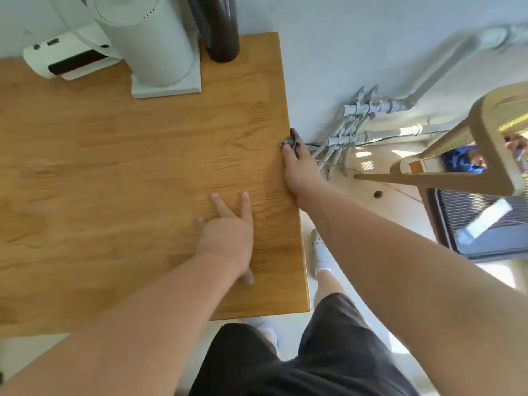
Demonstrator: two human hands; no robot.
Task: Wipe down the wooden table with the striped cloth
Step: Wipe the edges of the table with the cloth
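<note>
From the head view, your right hand (298, 167) sits at the right edge of the wooden table (128, 167), fingers closed around the striped cloth (294, 142). The cloth is bunched small and dark at your fingertips, pressed against the table's edge, most of it hidden by the hand. Your left hand (228, 232) lies flat on the tabletop near that same edge, fingers spread apart and holding nothing.

At the far side of the table stand a white cylindrical appliance (151, 41) on a square base, a dark cylinder (221, 30) just beside it, and a low white device (68, 58) to the left. Beyond the right edge, grey pipes (357, 124) run along the white wall down to the pale floor, and a wooden chair (471, 155) stands well apart.
</note>
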